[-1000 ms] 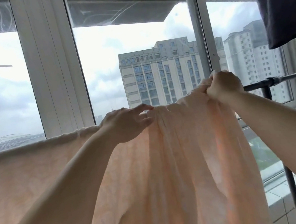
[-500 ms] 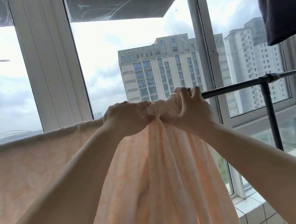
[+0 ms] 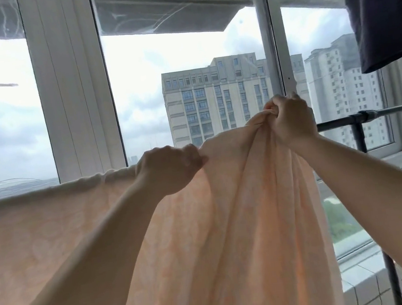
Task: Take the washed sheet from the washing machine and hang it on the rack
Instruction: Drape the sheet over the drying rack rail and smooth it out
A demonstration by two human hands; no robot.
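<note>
Sheet (image 3: 230,225): peach, draped over the rack bar (image 3: 374,114), long axis nine to three o'clock; bunched end lifted above the bar. Right hand (image 3: 290,120), fingers curled tight round the bunch, nearer the bare bar at three o'clock. Left hand (image 3: 168,168) pinches the top edge at nine o'clock.

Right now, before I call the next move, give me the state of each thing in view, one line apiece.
sheet: draped over the rack bar, spread flat on the left, bunched on the right.
left hand: grips the sheet's top edge at the bar.
right hand: grips a gathered bunch of sheet, lifted above the bar.
rack bar: right stretch bare.
dark garment: hanging overhead, upper right.
</note>
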